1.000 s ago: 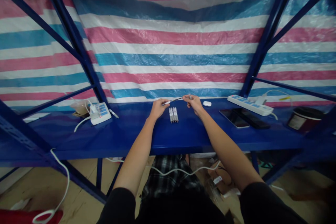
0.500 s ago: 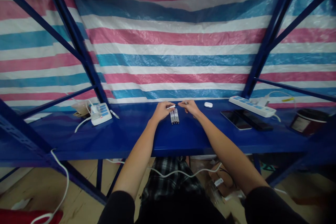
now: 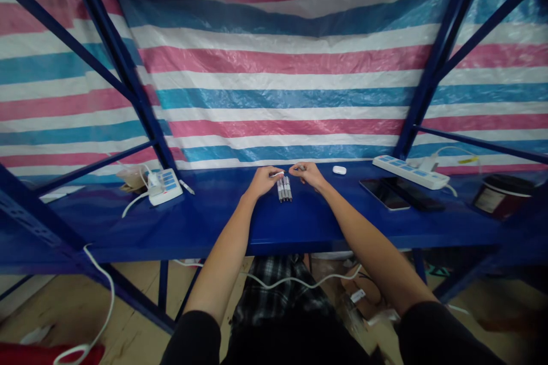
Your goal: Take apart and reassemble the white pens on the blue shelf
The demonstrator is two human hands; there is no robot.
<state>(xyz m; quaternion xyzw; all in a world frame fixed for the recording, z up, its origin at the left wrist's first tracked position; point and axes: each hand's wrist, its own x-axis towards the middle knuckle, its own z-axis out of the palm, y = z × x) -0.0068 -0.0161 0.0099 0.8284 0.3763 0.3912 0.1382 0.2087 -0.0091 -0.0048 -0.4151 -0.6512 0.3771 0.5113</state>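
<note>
Both my hands are over the blue shelf top, close together. My left hand pinches a slim white pen that points toward my right hand. My right hand has its fingers closed around a small greyish piece, perhaps a pen cap; its kind is too small to make out. Just below and between the hands lies a row of several grey-and-white pens, side by side and pointing toward me.
A white earphone case lies right of my hands. Farther right are a phone, a power strip and a dark tub. At left, another pen lies beside a second power strip. Striped sheeting hangs behind.
The white pen has shifted slightly in my left fingers and shows less of its length. My right fingers have moved a little. The row of pens stays where it was.
</note>
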